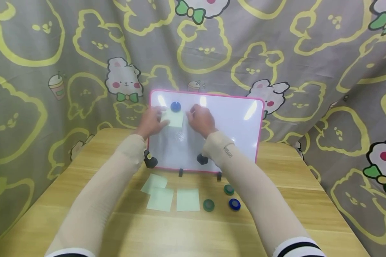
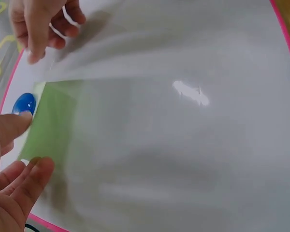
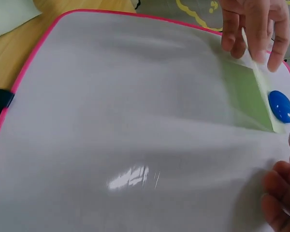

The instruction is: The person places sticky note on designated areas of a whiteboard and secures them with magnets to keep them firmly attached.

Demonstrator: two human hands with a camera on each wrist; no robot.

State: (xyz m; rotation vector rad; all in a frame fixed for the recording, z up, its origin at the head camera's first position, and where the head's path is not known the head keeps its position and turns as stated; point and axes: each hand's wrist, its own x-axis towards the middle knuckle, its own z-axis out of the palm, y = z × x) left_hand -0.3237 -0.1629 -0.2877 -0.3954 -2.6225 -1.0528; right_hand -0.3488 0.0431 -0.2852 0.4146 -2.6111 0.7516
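On the upper left of a pink-edged whiteboard (image 1: 234,125), a pale green paper note (image 1: 176,120) hangs under a round blue magnet (image 1: 175,106). My left hand (image 1: 152,119) is at the note's left edge and holds it between thumb and fingers. The right wrist view shows that edge rising between the fingers of the left hand (image 3: 256,29). My right hand (image 1: 202,119) hovers just right of the note, its fingers loosely bent and nothing between them. In the left wrist view the right hand (image 2: 41,24) is apart from the paper.
Three pale notes lie on the wooden table (image 1: 260,232), two overlapping and one note (image 1: 188,200) beside them. Near the right forearm sit two green magnets, one green magnet (image 1: 208,205) nearer, and a blue magnet (image 1: 234,204). Black feet (image 1: 202,159) support the board; a patterned curtain hangs behind.
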